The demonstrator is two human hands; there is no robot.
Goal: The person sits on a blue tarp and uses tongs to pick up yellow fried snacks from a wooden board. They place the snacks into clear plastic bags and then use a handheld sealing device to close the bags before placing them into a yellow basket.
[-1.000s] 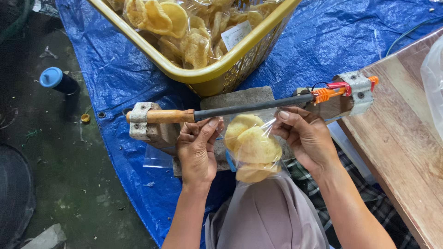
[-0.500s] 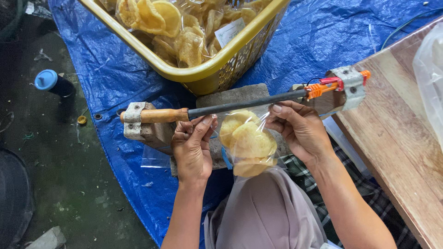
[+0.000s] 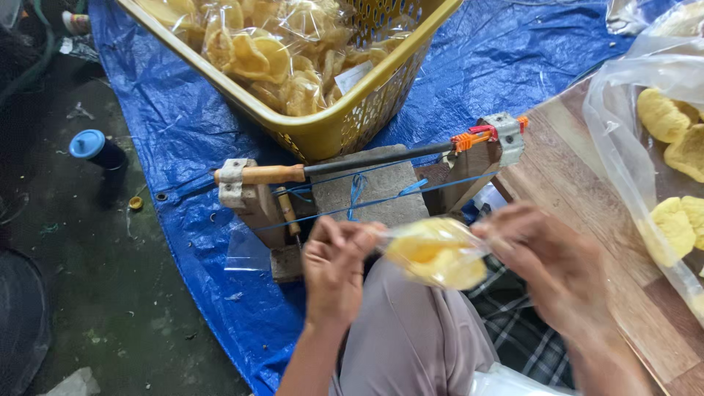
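Note:
Both of my hands hold a small clear plastic bag of yellow crackers (image 3: 434, 253) sideways above my lap. My left hand (image 3: 334, 268) pinches one end of the bag and my right hand (image 3: 551, 265), blurred, grips the other end. Just beyond the bag stands a sealing tool (image 3: 345, 176): a dark rod with a wooden handle on the left and an orange fitting on the right, resting across two wooden posts with blue string stretched below it.
A yellow plastic basket (image 3: 345, 125) full of bagged crackers sits on the blue tarp (image 3: 183, 125) behind the tool. A large clear bag with loose crackers (image 3: 664, 117) lies on the wooden board (image 3: 587, 198) at right. A blue-capped bottle (image 3: 94, 147) stands on the dark floor at left.
The cracker bag was up at the rod with both hands on it. Now it has come down and away from the rod and is turned sideways between my hands.

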